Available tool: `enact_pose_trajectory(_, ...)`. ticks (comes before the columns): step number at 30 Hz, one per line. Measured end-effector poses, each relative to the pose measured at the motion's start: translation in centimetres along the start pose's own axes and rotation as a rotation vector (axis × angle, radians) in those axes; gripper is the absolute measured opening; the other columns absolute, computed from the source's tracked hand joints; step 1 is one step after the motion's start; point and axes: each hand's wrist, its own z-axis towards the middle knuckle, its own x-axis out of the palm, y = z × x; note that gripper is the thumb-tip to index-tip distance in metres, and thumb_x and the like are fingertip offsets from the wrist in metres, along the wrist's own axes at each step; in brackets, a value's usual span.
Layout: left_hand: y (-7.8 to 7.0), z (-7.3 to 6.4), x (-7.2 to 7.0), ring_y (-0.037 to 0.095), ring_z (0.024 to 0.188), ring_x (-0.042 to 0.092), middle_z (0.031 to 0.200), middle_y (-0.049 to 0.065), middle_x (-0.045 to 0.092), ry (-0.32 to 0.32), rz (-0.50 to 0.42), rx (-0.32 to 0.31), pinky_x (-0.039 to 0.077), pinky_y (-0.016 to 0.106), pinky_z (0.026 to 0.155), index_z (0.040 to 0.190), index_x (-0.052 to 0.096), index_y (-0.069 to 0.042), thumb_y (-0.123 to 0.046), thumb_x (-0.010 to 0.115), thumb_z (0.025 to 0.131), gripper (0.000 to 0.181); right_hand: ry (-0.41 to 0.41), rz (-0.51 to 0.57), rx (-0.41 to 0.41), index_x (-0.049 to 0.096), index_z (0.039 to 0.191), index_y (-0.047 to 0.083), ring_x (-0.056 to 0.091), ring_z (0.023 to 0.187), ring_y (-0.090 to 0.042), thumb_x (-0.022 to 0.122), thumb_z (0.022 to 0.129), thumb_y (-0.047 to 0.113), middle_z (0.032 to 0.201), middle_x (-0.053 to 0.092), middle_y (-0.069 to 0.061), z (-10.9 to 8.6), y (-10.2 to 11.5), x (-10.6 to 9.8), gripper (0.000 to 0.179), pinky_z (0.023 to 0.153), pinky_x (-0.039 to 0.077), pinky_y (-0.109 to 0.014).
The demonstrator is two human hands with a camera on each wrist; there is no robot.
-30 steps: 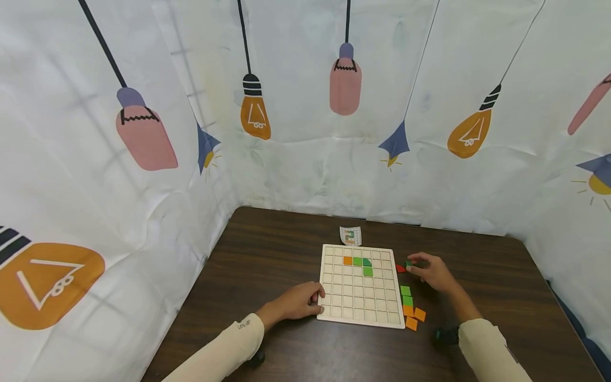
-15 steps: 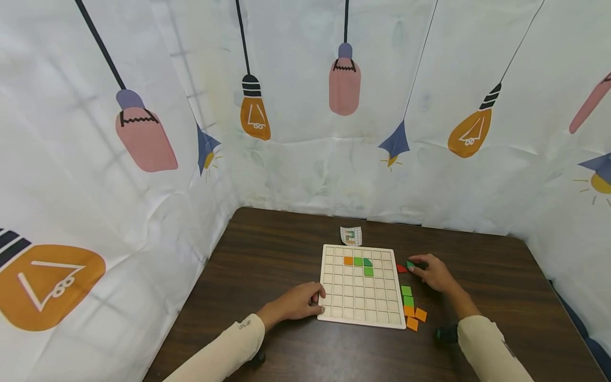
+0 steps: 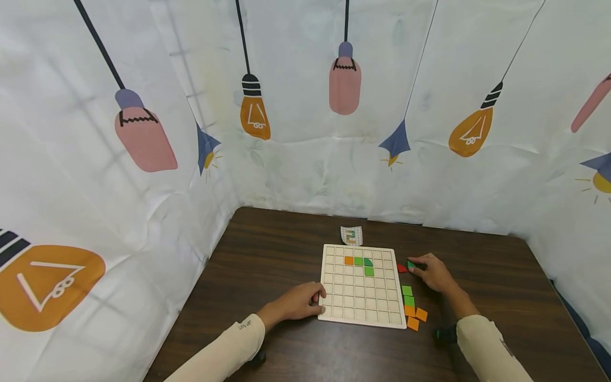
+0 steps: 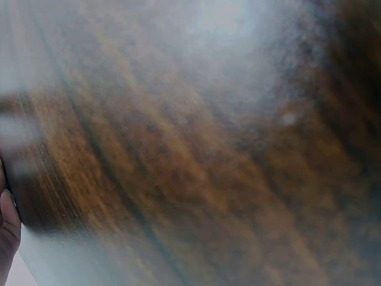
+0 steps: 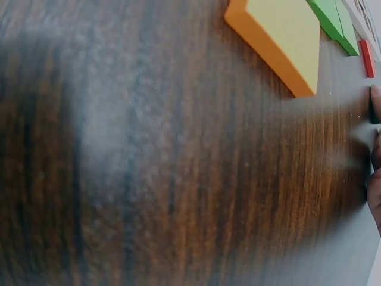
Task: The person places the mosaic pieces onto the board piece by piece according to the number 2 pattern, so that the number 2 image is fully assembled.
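Cream L sleeve [image 3: 217,347] comes in from near L, then my L hand [image 3: 297,301]: thumb & forefinger spread apart, tips touching L edge of the pale grid board [image 3: 350,301], flat on the dk. wood table [image 3: 267,254]. Far half of board, one row L to R: orange sq. tile [image 3: 349,260], lt. green sq. tile [image 3: 359,261], dk. green tile w/ one corner off [image 3: 368,262] (cut or rounded, too small to tell). 2nd lt. green tile [image 3: 369,271] sits one cell nearer than that last one. Small pattern card [image 3: 351,236] lies just past board's far edge. Beside R edge: red tile [image 3: 402,268] far; nearer, two lt. green tiles [image 3: 407,291] & three orange tiles [image 3: 421,314], bunched. Just R of red: loose dk. green tile [image 3: 410,264], pinched btwn thumb & forefinger of my R hand [image 3: 435,273]; can't tell if it's off the table. R sleeve [image 3: 489,347] last, nearer.
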Motion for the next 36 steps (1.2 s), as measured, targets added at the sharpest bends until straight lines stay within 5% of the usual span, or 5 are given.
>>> enact_pose_trajectory(10, -0.05, -0.01, -0.10, 0.001, 0.072, 0.044, 0.087, -0.006, 0.054, -0.004, 0.005, 0.011, 0.039, 0.019, 0.069, 0.107, 0.060, -0.018, -0.029, 0.072, 0.091, 0.022, -0.035, 0.012, -0.027, 0.064, 0.123, 0.000, 0.057, 0.110, -0.043, 0.067, 0.096, 0.017, 0.119, 0.057, -0.024, -0.26, 0.40, 0.00, 0.032, 0.092, 0.045, -0.062)
enact_pose_trajectory(24, -0.20, -0.09, -0.12, 0.001, 0.073, 0.044, 0.087, -0.007, 0.052, 0.001, 0.011, -0.007, 0.039, 0.019, 0.069, 0.107, 0.060, -0.018, -0.030, 0.072, 0.091, 0.023, 0.007, 0.051, 0.043, 0.060, 0.119, 0.001, 0.056, 0.094, -0.027, 0.068, 0.096, 0.022, 0.103, 0.062, -0.013, -0.01, 0.32, 0.01, 0.032, 0.082, 0.046, -0.047)
enact_pose_trajectory(36, -0.17, -0.07, -0.07, 0.001, 0.073, 0.045, 0.087, -0.007, 0.052, 0.003, 0.002, -0.015, 0.039, 0.019, 0.069, 0.108, 0.060, -0.018, -0.029, 0.072, 0.091, 0.024, -0.028, 0.079, 0.024, 0.068, 0.107, 0.006, 0.051, 0.081, -0.021, 0.067, 0.096, 0.018, 0.094, 0.062, -0.007, -0.62, 0.36, -0.01, 0.016, 0.069, 0.040, -0.035)
